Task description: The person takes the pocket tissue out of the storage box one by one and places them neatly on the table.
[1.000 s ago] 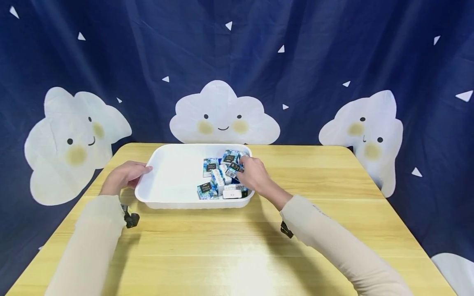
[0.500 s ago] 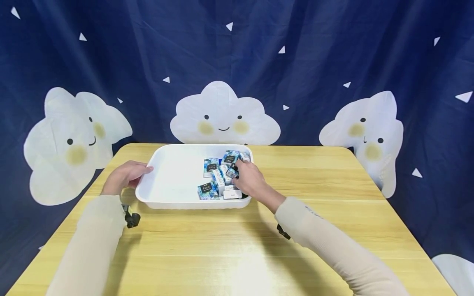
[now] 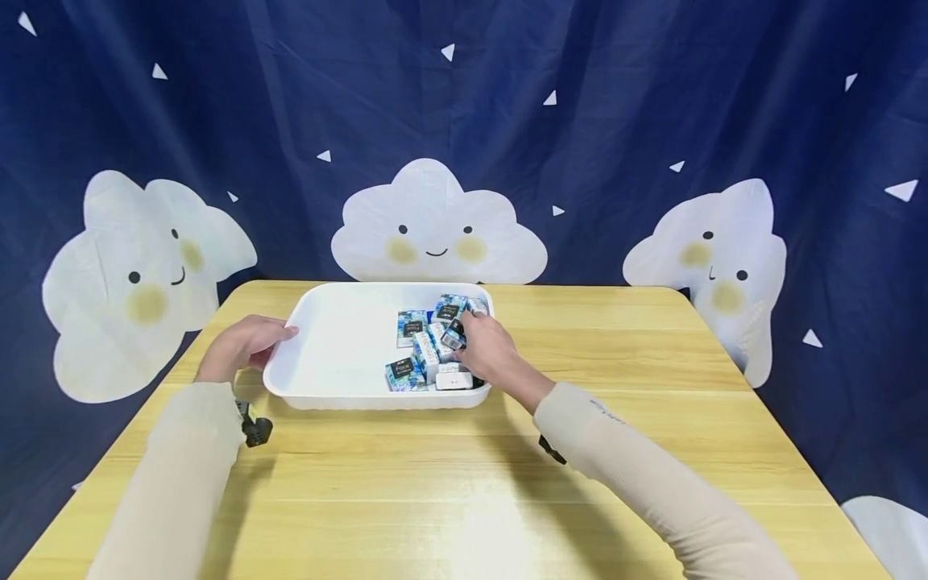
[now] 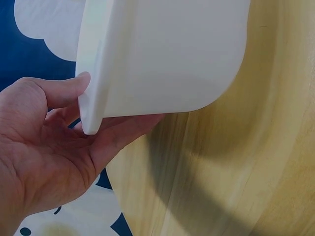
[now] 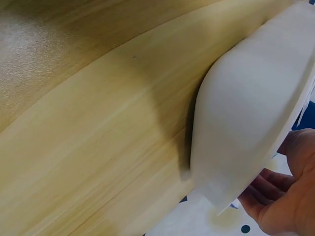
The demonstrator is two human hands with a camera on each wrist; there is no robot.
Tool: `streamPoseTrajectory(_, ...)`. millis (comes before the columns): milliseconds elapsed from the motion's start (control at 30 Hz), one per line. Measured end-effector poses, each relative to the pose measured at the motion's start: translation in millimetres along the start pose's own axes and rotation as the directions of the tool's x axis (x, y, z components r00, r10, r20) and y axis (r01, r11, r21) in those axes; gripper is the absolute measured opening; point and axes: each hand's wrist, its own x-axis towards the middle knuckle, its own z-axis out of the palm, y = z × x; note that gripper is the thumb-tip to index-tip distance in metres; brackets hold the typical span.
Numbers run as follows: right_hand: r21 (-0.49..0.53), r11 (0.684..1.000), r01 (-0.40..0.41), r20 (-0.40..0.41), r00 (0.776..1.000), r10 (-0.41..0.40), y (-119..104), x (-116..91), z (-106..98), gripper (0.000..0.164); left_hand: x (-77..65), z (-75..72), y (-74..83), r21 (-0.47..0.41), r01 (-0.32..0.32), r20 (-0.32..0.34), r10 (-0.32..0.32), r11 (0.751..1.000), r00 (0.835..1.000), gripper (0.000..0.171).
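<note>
A white plastic tray sits on the wooden table. My left hand grips its left rim; in the left wrist view the thumb lies on the rim and the fingers reach beneath the tray. Over the tray's right end, my right hand pinches a small box with a dark, barcoded side, between thumb and fingers. Several blue-and-white patterned small boxes lie heaped around it, among them one flat box in front and another box behind. In the right wrist view the tray wall hides the fingertips.
The light wooden table stretches in front and to the right of the tray. A dark blue curtain with white clouds hangs right behind the table. A white-faced box lies by the tray's near right corner.
My right hand has shifted slightly left and toward me over the heap, and the box at its fingers has tilted a little. My left hand stays on the rim; the tray has not moved.
</note>
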Motion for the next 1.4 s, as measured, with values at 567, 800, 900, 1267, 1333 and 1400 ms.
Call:
streamPoseTrajectory(567, -0.042, 0.999, 0.019, 0.055, 0.998, -0.017, -2.6, 3.4, -7.2, 0.052, 1.3, 0.0, -0.6, -0.014, 0.005, -0.001, -0.005, 1.0, 1.0, 0.063)
streamPoseTrajectory(800, -0.044, 0.998, 0.044, 0.035, 0.998, -0.043, -2.9, 3.7, -12.5, 0.041, -0.7, -0.2, -0.1, -0.03, 0.0, 0.004, 0.0, 1.0, 1.0, 0.064)
streamPoseTrajectory(900, -0.057, 0.997, 0.061, 0.012, 0.998, -0.06, -0.1, 3.4, -15.5, 0.037, -0.6, 0.9, 0.3, -0.037, 0.0, 0.012, 0.0, 0.999, 1.0, 0.064)
streamPoseTrajectory(1267, 0.027, 0.995, 0.091, -0.166, 0.982, -0.085, 12.2, 4.5, -46.4, 0.012, 0.4, -0.3, -2.9, -0.019, 0.003, 0.032, -0.002, 1.0, 0.999, 0.064)
streamPoseTrajectory(1333, 0.045, 0.995, 0.085, -0.204, 0.976, -0.074, 16.4, 4.4, -53.7, 0.012, -0.3, 0.0, -2.2, -0.019, -0.005, 0.032, 0.006, 1.0, 0.999, 0.064)
streamPoseTrajectory(1400, 0.055, 0.996, 0.075, -0.23, 0.971, -0.06, 21.6, 3.8, -60.2, 0.012, -0.5, 0.3, -0.9, -0.016, -0.003, 0.026, 0.004, 1.0, 1.0, 0.064)
